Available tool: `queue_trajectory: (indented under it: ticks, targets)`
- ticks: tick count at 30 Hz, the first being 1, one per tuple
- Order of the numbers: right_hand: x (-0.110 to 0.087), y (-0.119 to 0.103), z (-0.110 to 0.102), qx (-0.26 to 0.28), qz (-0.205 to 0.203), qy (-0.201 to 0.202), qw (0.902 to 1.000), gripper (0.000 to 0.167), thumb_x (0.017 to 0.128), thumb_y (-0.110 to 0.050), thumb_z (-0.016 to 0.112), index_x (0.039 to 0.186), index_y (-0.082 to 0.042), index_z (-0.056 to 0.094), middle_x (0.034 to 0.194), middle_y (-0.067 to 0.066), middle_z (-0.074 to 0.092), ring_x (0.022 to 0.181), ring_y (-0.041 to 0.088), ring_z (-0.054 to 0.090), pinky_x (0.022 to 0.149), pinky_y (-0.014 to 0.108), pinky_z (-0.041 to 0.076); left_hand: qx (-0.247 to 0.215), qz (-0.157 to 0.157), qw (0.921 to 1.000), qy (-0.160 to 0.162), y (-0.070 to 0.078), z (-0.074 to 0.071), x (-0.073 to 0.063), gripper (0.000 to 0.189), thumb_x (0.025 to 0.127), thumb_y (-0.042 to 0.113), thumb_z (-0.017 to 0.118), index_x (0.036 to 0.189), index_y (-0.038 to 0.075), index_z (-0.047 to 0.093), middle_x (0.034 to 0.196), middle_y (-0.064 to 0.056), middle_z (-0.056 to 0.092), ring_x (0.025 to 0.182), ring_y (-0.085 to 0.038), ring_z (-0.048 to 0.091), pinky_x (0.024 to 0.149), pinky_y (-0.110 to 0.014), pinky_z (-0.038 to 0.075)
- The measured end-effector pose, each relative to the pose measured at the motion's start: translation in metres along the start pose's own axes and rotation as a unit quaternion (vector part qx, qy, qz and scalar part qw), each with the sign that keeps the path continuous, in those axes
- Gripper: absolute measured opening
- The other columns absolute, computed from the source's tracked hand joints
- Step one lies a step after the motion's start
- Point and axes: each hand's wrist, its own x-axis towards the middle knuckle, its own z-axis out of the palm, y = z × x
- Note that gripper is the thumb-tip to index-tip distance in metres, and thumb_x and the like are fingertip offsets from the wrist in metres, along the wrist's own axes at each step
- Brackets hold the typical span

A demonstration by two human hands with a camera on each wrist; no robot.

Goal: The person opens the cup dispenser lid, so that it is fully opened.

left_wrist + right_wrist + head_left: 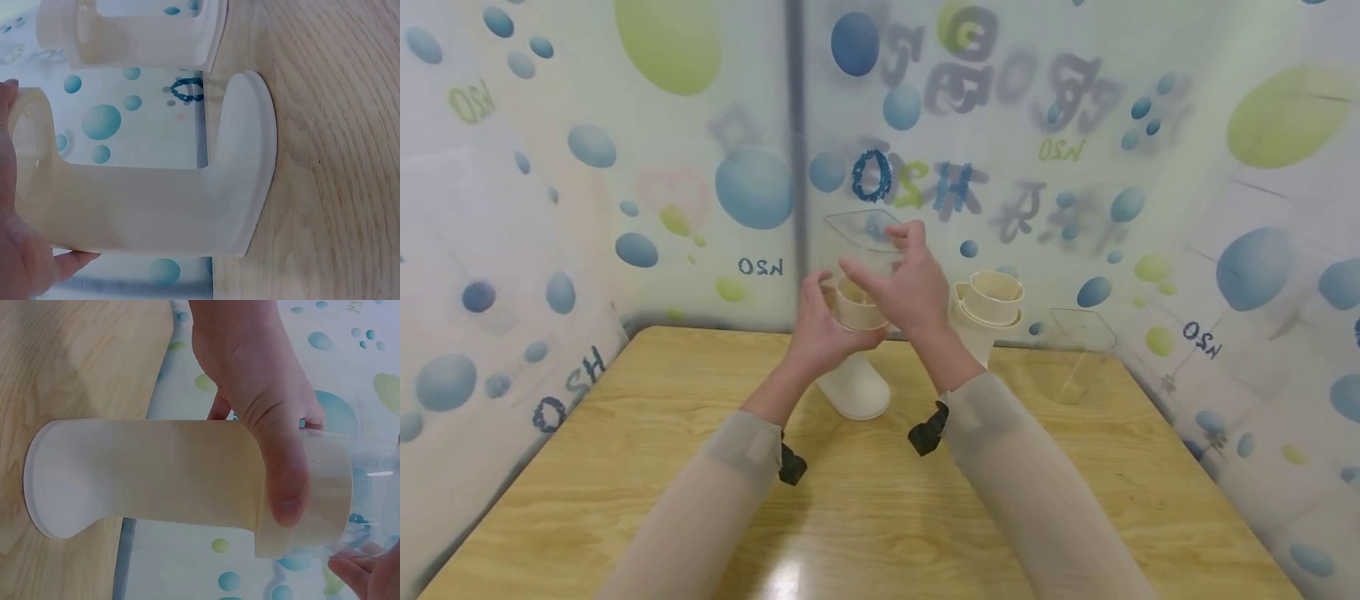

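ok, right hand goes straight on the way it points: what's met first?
Right hand has the clear container at its fingers, so that first; beyond it, likely the bubble-printed wall, though depth is unclear.

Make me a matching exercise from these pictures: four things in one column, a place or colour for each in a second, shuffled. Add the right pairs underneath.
Column one
1. Left grip
2. Right grip
3. Free stand
4. Free container

Column two
A. Cream, to the right of the held stand in the head view
B. Around the top of the held stand
C. Clear, near the table's far right corner
D. At the upper container, above the held stand

Pairs: 1-B, 2-D, 3-A, 4-C
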Motion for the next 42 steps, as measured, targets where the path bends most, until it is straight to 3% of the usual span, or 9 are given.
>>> queue_trajectory:
  ticks: [6,11,17,21,27,33,38,40,42]
  targets:
    - [0.000,-0.003,-0.001,-0.036,-0.018,-0.008,0.9991,0.081,0.088,-0.067,0.082,0.146,-0.021,0.050,0.142,0.005,0.072,0.085,0.028,0.070,0.062,0.042,0.053,0.005,0.002,0.9999,-0.010,-0.001,-0.002,0.000,0.134,0.070,0.054,0.102,0.168,0.016,0.018,0.161,-0.016,0.036,0.135,-0.037,0.051,0.109,-0.057,0.053]
    - [0.002,-0.003,-0.003,-0.018,-0.005,-0.007,0.9998,0.077,0.088,-0.067,0.082,0.142,-0.022,0.049,0.153,0.001,0.067,0.107,0.027,0.075,0.068,0.040,0.055,-0.002,0.012,0.9999,-0.008,-0.002,-0.004,0.002,0.133,0.071,0.053,0.102,0.168,0.015,0.020,0.159,-0.016,0.038,0.134,-0.036,0.051,0.108,-0.057,0.053]
    - [-0.001,-0.010,-0.006,-0.045,-0.021,-0.018,0.9986,0.083,0.089,-0.067,0.082,0.148,-0.019,0.049,0.152,0.005,0.067,0.079,0.028,0.067,0.062,0.041,0.052,0.003,0.012,0.9998,-0.016,-0.002,-0.006,0.003,0.131,0.071,0.054,0.101,0.167,0.018,0.019,0.161,-0.015,0.035,0.137,-0.036,0.048,0.111,-0.057,0.052]
    - [0.001,-0.009,-0.007,-0.021,0.002,-0.015,0.9997,0.080,0.089,-0.066,0.082,0.146,-0.022,0.047,0.158,0.002,0.064,0.101,0.029,0.074,0.068,0.040,0.054,0.002,0.009,0.9998,-0.018,-0.003,-0.007,0.004,0.133,0.072,0.054,0.101,0.169,0.016,0.018,0.161,-0.016,0.036,0.137,-0.036,0.049,0.110,-0.058,0.051]
    - [-0.001,-0.009,-0.008,-0.038,-0.024,-0.024,0.9987,0.086,0.088,-0.068,0.083,0.150,-0.019,0.048,0.147,0.006,0.069,0.085,0.031,0.069,0.065,0.044,0.055,0.002,0.009,0.9997,-0.023,-0.004,-0.007,0.005,0.131,0.071,0.055,0.101,0.166,0.019,0.019,0.163,-0.015,0.035,0.141,-0.035,0.046,0.113,-0.058,0.050]
    - [-0.004,-0.007,-0.010,-0.015,0.003,-0.007,0.9999,0.082,0.089,-0.066,0.083,0.149,-0.023,0.046,0.155,0.003,0.065,0.105,0.024,0.072,0.075,0.042,0.057,0.004,0.015,0.9994,-0.031,-0.003,-0.008,0.006,0.134,0.071,0.053,0.101,0.169,0.015,0.018,0.162,-0.017,0.036,0.139,-0.036,0.048,0.114,-0.058,0.050]
    - [-0.008,-0.010,-0.009,-0.045,-0.035,-0.015,0.9983,0.090,0.087,-0.069,0.084,0.151,-0.018,0.047,0.152,0.006,0.065,0.073,0.025,0.063,0.061,0.041,0.052,-0.001,0.020,0.9991,-0.037,-0.003,-0.010,0.006,0.132,0.072,0.050,0.102,0.167,0.014,0.017,0.164,-0.018,0.033,0.145,-0.038,0.045,0.120,-0.059,0.044]
    - [-0.008,-0.009,-0.009,-0.035,-0.032,-0.008,0.9988,0.089,0.088,-0.067,0.084,0.151,-0.018,0.046,0.155,0.006,0.063,0.070,0.026,0.061,0.060,0.040,0.050,-0.005,0.020,0.9991,-0.038,-0.003,-0.010,0.006,0.132,0.072,0.048,0.103,0.167,0.015,0.017,0.164,-0.018,0.034,0.143,-0.038,0.047,0.118,-0.059,0.046]
    - [-0.008,-0.005,-0.009,-0.010,-0.013,0.002,0.9999,0.087,0.088,-0.066,0.085,0.150,-0.020,0.046,0.157,0.004,0.063,0.078,0.025,0.065,0.063,0.041,0.052,-0.006,0.016,0.9991,-0.040,-0.004,-0.010,0.006,0.131,0.072,0.046,0.103,0.168,0.017,0.018,0.162,-0.019,0.037,0.139,-0.038,0.050,0.114,-0.058,0.050]
